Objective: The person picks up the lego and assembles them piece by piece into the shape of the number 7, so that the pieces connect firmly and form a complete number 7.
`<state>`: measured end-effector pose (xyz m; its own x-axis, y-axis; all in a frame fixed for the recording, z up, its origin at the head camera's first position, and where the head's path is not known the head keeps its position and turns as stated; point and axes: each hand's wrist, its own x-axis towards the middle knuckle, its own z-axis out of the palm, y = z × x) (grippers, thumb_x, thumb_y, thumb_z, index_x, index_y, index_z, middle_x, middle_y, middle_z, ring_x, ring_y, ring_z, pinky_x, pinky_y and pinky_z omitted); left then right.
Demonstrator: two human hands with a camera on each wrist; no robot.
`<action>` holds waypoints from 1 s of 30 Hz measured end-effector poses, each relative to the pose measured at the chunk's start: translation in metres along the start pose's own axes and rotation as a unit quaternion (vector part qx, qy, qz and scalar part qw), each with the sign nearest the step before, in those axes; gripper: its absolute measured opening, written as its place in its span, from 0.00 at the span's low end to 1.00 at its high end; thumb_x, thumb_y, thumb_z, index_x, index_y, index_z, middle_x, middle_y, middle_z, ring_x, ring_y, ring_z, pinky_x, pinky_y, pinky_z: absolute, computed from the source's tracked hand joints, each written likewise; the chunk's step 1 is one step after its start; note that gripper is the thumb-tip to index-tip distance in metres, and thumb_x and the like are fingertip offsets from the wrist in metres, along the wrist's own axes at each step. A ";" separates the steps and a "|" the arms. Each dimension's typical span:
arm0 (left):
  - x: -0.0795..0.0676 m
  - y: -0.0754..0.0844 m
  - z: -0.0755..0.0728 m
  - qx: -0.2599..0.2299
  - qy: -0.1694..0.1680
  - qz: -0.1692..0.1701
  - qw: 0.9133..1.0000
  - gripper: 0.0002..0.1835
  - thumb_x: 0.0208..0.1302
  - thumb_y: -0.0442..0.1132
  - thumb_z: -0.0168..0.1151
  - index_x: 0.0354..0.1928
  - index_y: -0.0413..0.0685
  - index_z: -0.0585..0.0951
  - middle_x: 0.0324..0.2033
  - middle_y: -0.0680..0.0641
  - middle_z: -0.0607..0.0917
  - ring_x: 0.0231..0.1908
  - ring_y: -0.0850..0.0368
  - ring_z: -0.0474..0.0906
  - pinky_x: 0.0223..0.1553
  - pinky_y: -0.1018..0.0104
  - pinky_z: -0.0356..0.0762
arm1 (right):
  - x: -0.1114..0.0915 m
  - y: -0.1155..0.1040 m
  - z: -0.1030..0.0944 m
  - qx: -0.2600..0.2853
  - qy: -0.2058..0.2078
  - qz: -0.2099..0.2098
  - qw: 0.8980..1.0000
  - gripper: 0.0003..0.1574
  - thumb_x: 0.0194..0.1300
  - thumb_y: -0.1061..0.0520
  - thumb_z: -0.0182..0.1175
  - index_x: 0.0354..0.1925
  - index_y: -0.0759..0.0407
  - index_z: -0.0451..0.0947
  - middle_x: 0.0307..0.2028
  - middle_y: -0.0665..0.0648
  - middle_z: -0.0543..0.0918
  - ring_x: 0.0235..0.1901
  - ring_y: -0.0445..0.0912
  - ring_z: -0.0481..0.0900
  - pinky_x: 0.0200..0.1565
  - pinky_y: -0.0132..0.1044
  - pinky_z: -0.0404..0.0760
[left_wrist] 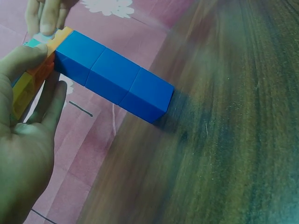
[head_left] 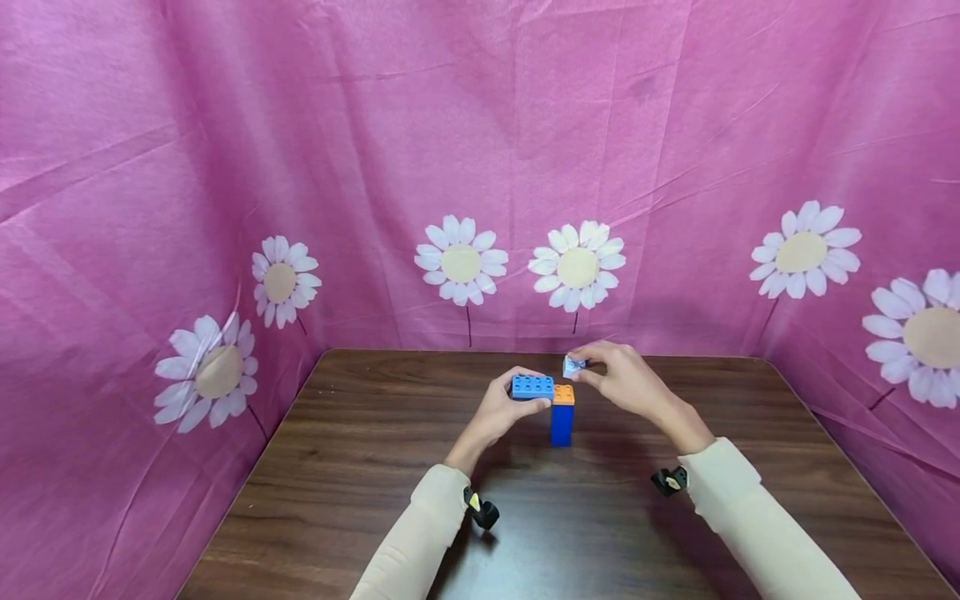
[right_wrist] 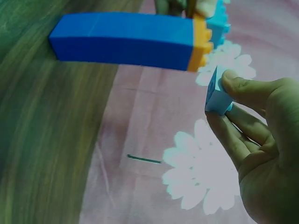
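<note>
A tower of stacked dark blue bricks [head_left: 561, 427] stands upright on the table, topped by an orange studded brick [head_left: 563, 393]. My left hand [head_left: 495, 410] grips a lighter blue studded brick [head_left: 533, 386] at the tower's top left, thumb in front and fingers behind. From below, the left wrist view shows a yellow piece [left_wrist: 22, 95] between thumb and fingers, beside the orange. Just above and behind the orange top, my right hand [head_left: 628, 385] pinches a small pale blue brick [right_wrist: 219, 97] between thumb and fingertips, apart from the tower.
The dark wood table [head_left: 337, 467] has its back edge close behind the hands. Pink cloth [head_left: 375, 150] with printed daisies hangs at the back and both sides. A black camera [head_left: 483, 510] is strapped to the left wrist, another [head_left: 667, 481] to the right.
</note>
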<state>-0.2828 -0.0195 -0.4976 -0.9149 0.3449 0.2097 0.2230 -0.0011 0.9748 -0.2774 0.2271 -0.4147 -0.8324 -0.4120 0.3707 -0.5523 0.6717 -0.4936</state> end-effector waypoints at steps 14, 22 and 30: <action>0.005 0.002 0.002 0.005 -0.003 -0.007 1.000 0.23 0.63 0.34 0.77 0.59 0.45 0.83 0.52 0.41 0.88 0.45 0.61 0.83 0.50 0.69 0.85 | -0.010 -0.022 -0.009 -0.024 0.002 -0.027 0.999 0.17 0.66 0.60 0.75 0.54 0.57 0.90 0.53 0.56 0.91 0.50 0.52 0.89 0.53 0.55 0.89; 0.006 0.001 0.003 0.005 -0.005 -0.005 1.000 0.22 0.63 0.34 0.78 0.58 0.45 0.83 0.51 0.41 0.89 0.44 0.61 0.84 0.49 0.69 0.84 | -0.013 -0.024 -0.004 -0.032 -0.012 -0.027 0.999 0.16 0.67 0.60 0.74 0.52 0.58 0.90 0.52 0.57 0.91 0.49 0.53 0.90 0.52 0.54 0.90; 0.006 0.002 0.004 0.009 -0.006 -0.001 1.000 0.23 0.63 0.32 0.77 0.59 0.44 0.83 0.51 0.40 0.88 0.43 0.62 0.83 0.47 0.71 0.83 | -0.014 -0.020 0.006 -0.054 -0.025 -0.055 0.997 0.16 0.64 0.63 0.76 0.51 0.59 0.90 0.50 0.57 0.91 0.46 0.51 0.89 0.50 0.52 0.90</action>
<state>-0.2865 -0.0141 -0.4947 -0.9114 0.3557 0.2071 0.2279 0.0172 0.9735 -0.2552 0.2160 -0.4145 -0.7696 -0.5154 0.3769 -0.6348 0.6816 -0.3639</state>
